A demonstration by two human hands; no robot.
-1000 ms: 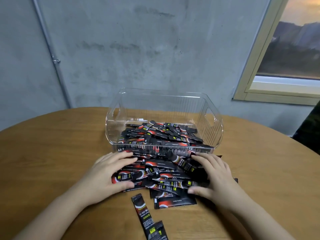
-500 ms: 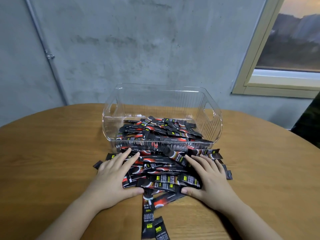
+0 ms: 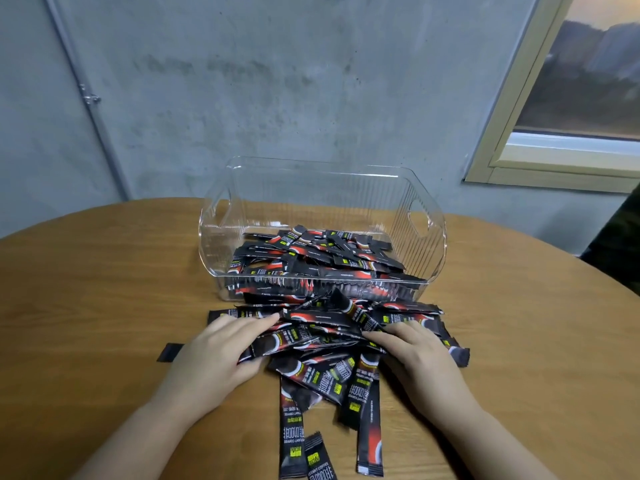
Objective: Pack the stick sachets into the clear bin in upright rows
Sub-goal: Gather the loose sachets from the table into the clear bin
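Note:
A clear bin [image 3: 215, 244] stands on the table's middle, with several black stick sachets [image 3: 311, 252] lying flat and jumbled inside it. Right in front of the bin a loose pile of sachets [image 3: 329, 336] lies on the table. My left hand [image 3: 214, 355] rests on the pile's left side, fingers stretched over the sachets and thumb at the near edge. Pressing the pile's right side, my right hand [image 3: 420, 358] has its fingers straight. Neither hand lifts a sachet.
The round wooden table [image 3: 86, 289] ends close behind the bin at a grey wall. Loose sachets [image 3: 291, 434] point toward me at the near edge, another sachet [image 3: 369, 441] beside them. One sachet end [image 3: 169, 352] sticks out left of my left hand.
Both hands have stayed on the pile's two sides. The sachets under them have shifted, and several have slid out toward me and fanned sideways.

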